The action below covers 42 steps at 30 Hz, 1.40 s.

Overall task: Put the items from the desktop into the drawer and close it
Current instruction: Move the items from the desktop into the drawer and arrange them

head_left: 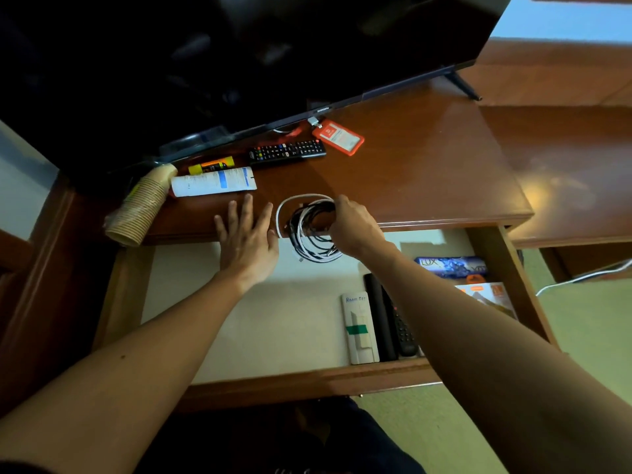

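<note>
My right hand (355,225) grips a coil of black and white cables (309,230) at the desk's front edge, partly hanging over the open drawer (307,376). My left hand (248,239) hovers open beside the coil, fingers spread over the desk edge. On the desktop (427,165) lie a white tube (213,182), a yellow and black glue stick (212,165), a black remote (287,151), an orange card holder (338,136) and a stack of paper cups (142,206). Inside the drawer sit a white remote (359,328), two black remotes (390,319), a blue soap box (448,266) and an orange box (489,297).
A large dark TV (239,63) stands at the back of the desk, its foot (461,85) at the right. The drawer's left half shows bare white lining. A white cable (581,277) runs over the green floor at the right.
</note>
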Each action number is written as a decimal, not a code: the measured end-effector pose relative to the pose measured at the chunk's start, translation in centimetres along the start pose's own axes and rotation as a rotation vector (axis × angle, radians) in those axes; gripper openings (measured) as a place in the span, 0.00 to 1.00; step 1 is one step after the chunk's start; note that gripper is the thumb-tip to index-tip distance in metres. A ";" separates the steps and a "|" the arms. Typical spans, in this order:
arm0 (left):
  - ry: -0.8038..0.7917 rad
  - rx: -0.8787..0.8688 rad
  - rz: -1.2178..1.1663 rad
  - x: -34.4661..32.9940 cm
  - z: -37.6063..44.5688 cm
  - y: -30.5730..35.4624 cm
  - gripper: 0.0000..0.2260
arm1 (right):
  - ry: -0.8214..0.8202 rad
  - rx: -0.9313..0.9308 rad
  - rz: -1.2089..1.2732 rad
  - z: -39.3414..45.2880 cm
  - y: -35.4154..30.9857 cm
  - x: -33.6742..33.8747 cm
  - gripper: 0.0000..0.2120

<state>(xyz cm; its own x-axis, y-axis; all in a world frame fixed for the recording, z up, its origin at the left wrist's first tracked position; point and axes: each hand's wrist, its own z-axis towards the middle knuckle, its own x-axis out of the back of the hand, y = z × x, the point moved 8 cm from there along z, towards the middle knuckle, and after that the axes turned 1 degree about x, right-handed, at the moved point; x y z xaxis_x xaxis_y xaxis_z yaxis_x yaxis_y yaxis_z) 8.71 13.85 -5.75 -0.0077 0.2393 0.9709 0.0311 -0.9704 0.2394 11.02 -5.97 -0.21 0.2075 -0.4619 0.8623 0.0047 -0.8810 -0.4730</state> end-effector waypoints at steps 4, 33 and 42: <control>0.005 0.014 0.032 -0.3 0.0 0.0 0.26 | -0.096 0.065 -0.031 -2.0 2.2 -1.5 0.04; 0.073 0.048 -0.008 -0.7 -0.6 0.8 0.27 | -0.373 0.078 -0.293 -9.4 2.9 -15.6 0.23; 0.088 0.023 0.028 -1.1 -0.7 0.6 0.26 | -0.388 0.149 -0.375 -11.4 1.0 -19.6 0.39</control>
<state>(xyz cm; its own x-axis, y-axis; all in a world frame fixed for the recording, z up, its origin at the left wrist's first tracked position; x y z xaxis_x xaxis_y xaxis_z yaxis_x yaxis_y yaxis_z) 8.01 13.00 -6.71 -0.0941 0.2073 0.9737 0.0553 -0.9755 0.2130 -4.22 1.03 -15.54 0.5097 -0.0235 0.8600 0.2798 -0.9408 -0.1916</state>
